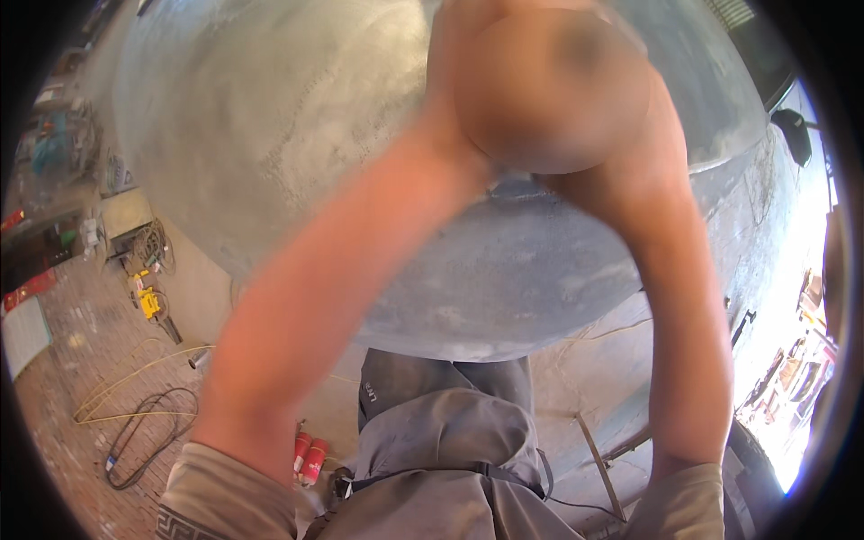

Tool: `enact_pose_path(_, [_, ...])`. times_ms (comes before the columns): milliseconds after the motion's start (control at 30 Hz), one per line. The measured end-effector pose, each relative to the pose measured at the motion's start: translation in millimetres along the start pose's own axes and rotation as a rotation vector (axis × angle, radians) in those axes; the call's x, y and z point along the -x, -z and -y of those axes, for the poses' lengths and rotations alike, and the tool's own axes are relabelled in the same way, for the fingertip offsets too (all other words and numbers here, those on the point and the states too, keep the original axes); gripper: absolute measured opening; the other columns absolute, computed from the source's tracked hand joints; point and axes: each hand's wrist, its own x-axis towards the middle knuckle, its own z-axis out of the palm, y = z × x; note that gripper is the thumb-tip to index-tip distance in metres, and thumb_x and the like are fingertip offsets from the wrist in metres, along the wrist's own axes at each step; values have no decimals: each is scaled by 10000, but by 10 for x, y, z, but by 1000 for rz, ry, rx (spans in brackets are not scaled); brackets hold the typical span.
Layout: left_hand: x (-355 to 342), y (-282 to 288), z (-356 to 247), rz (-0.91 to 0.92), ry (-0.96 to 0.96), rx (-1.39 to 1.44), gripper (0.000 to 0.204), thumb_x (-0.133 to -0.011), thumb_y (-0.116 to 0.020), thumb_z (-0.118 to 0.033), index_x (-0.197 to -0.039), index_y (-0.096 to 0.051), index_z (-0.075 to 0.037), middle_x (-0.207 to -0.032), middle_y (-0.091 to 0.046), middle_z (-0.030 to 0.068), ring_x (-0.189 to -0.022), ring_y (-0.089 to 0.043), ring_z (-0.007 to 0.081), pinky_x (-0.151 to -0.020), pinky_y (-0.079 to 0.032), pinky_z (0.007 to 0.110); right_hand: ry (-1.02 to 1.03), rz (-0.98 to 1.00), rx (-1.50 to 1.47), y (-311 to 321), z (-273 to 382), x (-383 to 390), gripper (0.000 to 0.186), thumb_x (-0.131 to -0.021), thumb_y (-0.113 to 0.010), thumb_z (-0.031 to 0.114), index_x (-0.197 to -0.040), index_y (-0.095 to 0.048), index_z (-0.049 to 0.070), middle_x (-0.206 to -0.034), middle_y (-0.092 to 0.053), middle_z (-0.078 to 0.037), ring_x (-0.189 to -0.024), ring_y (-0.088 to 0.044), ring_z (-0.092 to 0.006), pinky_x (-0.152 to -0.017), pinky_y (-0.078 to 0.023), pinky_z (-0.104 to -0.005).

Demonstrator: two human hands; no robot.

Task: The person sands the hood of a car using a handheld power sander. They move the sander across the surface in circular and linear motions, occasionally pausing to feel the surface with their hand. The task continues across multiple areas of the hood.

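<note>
Both my arms stretch forward over a large grey curved panel (270, 117) that looks like bare or primed vehicle bodywork. At the top of the picture my left hand (450, 81) and my right hand (661, 99) come close together above the panel. A round, blurred, skin-brown patch with a dark spot covers most of both hands, so their fingers and anything in them are hidden. Below the patch a small dark bluish edge (515, 187) shows between the wrists; its kind cannot be made out. My legs, in grey work trousers (441, 432), stand against the panel's near edge.
On the brick floor at left lie a yellow and black power tool (149, 302), a dark looped cable (135, 441) and a thin yellow cord (99, 396). Red cylinders (312, 457) stand by my left leg. A dark thin cable (580, 506) runs at my right.
</note>
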Motion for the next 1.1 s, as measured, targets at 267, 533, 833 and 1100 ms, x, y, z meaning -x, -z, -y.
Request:
enact_pose_path(267, [-152,7,79,60,81,-33,206,-865,-585,-111,-871,-740,24,-776,-751,191,-691,-740,300,-656,-604,396,51,-120,-27,-55,-105,-51,255,-729,-830,145,-944,-724,61,-891,-762,-154,-886,-740,-397,-770,-590,-482])
enact_pose_path(533, [-117,-2,45,54,103,-85,184,-773,-697,-263,-741,-769,-97,-727,-740,128,-650,-711,323,-608,-572,417,47,-102,28,1,-108,-74,178,-723,-811,129,-829,-690,53,-808,-738,-161,-837,-730,-389,-750,-585,-492])
enact_pose_path(833, [-130,78,-92,105,153,59,413,-968,-486,-163,-940,-798,105,-886,-801,230,-827,-788,298,-794,-627,389,-30,-29,-44,48,-25,-40,191,-743,-807,129,-884,-703,52,-825,-747,-181,-829,-741,-413,-744,-592,-496])
enact_pose_path(1100, [-64,-16,62,-82,-87,-22,222,-836,-589,-111,-835,-780,2,-795,-762,195,-688,-756,335,-666,-615,400,48,-57,-30,-52,-23,79,246,-718,-830,131,-910,-696,55,-849,-746,-182,-846,-738,-412,-762,-592,-494])
